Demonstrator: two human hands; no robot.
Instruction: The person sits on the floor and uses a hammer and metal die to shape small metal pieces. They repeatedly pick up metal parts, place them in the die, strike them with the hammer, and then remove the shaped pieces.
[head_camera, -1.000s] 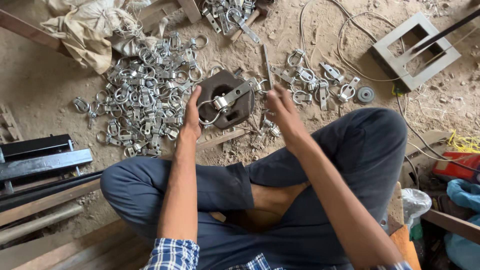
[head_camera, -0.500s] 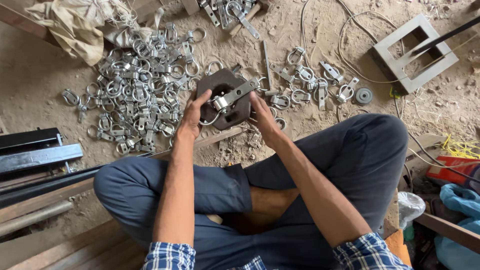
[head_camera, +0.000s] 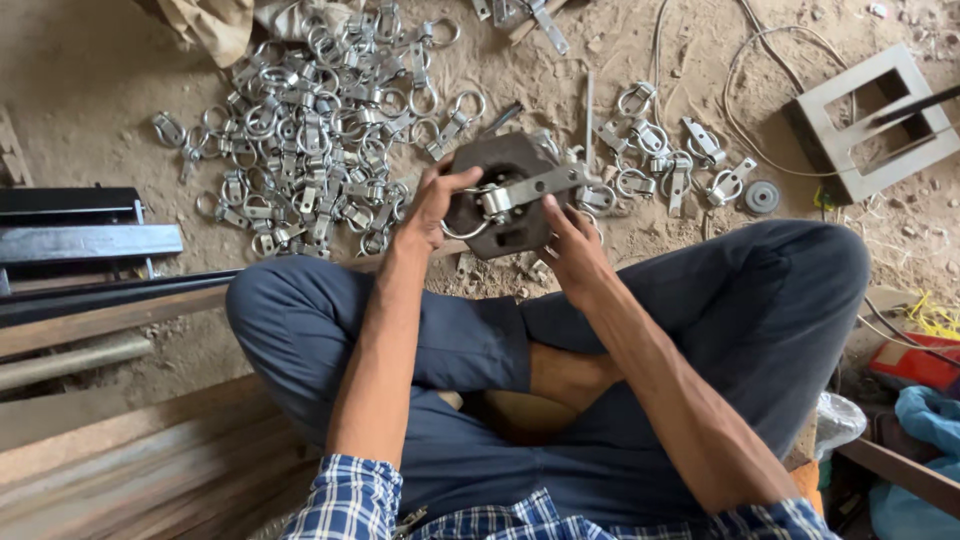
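**Dirt floor, jig held over your knees**

Sandy floor (head_camera: 90, 90), you're cross-legged. Your left hand (head_camera: 432, 205) grips the left edge of the dark octagonal jig plate (head_camera: 500, 165); your right hand (head_camera: 572, 245) clenches its lower right edge. A metal ring clamp (head_camera: 510, 195) lies on the plate. Clamp pile (head_camera: 320, 130) beyond, just left.

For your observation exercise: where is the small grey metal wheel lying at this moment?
In the head view the small grey wheel lies on the sandy ground at upper right, between the smaller cluster of ring clamps and the square metal frame.
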